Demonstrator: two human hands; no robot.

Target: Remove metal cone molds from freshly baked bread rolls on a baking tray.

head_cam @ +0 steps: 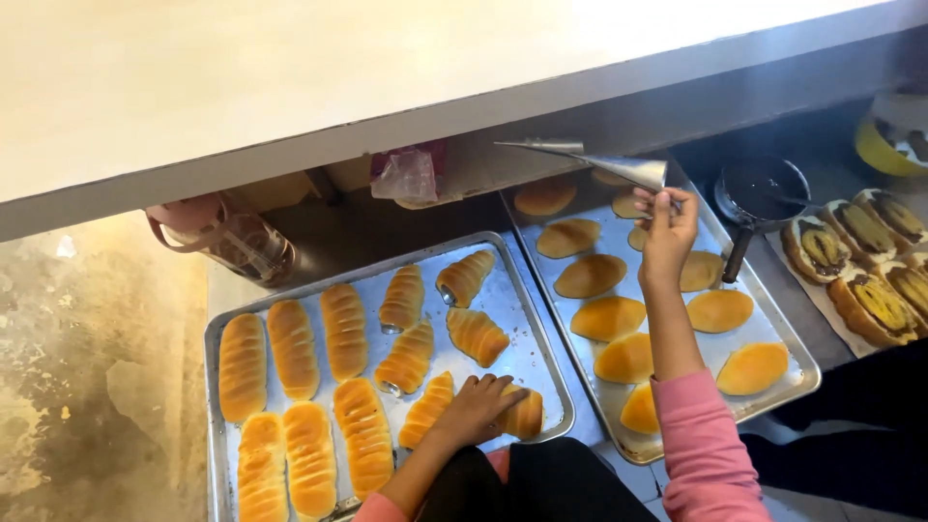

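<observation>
A crumpled clear plastic bag (404, 176) with a red-pink pack behind it is seen under the counter edge, behind the trays; no labels, signs or screens are seen

Two bare hands, left hand (476, 406), right hand (665, 227), pink long sleeves pushed up the forearms, dark apron

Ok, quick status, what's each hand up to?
Left hand gripping a horn-shaped roll on the tray. Right hand holding stacked metal cones. Nothing in the way.
</observation>
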